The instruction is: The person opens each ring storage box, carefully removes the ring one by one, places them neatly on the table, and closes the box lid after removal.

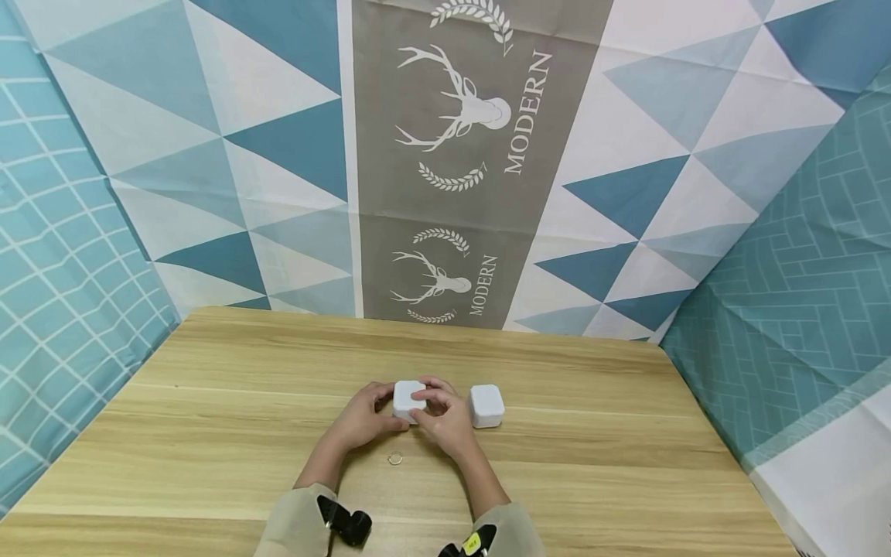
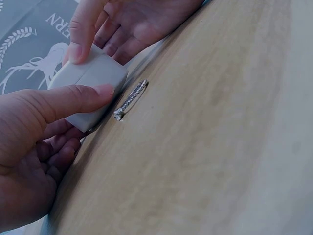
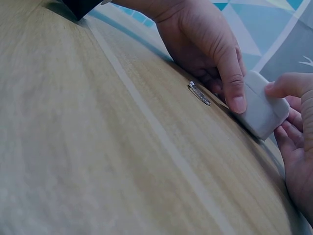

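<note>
A small white ring box (image 1: pixel 407 393) with a seam between lid and base stands on the table, its lid closed. My left hand (image 1: pixel 363 418) holds it from the left, thumb lying along the near side in the left wrist view. From the right, my right hand (image 1: pixel 448 424) grips the same box with its thumb and fingers. A silver ring (image 2: pixel 132 99) set with small stones lies on the wood, just on the near side of the box. Parts of the fingers behind the box are hidden.
A second white box (image 1: pixel 487 405) stands close to the right of my right hand. The wooden table (image 1: pixel 592 449) reaches back to a patterned cloth wall (image 1: pixel 292 255), with teal cloth (image 1: pixel 786 309) along the right side.
</note>
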The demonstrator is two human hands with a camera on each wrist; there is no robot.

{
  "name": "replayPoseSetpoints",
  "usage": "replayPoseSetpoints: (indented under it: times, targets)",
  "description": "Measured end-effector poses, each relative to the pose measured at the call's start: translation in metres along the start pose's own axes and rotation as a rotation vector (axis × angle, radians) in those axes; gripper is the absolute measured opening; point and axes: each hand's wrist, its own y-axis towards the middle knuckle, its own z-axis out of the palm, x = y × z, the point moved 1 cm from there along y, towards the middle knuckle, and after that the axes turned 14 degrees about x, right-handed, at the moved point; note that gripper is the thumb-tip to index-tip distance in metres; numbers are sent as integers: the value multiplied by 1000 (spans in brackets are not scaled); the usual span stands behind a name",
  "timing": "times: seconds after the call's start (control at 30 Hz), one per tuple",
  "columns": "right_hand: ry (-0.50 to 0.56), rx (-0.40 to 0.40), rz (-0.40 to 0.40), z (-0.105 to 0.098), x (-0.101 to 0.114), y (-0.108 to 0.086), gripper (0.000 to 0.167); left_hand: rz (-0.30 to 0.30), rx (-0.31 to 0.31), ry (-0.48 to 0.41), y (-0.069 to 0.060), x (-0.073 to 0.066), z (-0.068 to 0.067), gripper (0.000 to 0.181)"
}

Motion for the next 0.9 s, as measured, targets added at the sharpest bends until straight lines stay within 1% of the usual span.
replayPoseSetpoints:
  times: [0.27, 0.47, 0.67, 0.9]
  targets:
    - [32, 0, -14, -1, -1, 0, 25, -6, 0, -4, 0, 0, 0, 68]
    - [41, -4, 0, -2, -1, 0, 26, -14, 6, -22, 1, 0, 1, 72]
    - [69, -32, 20, -2, 0, 0, 32, -16, 10, -43, 0, 0, 1, 70]
    - [86, -83, 12, 0, 0, 1, 32, -19, 10, -52, -1, -1, 1, 70]
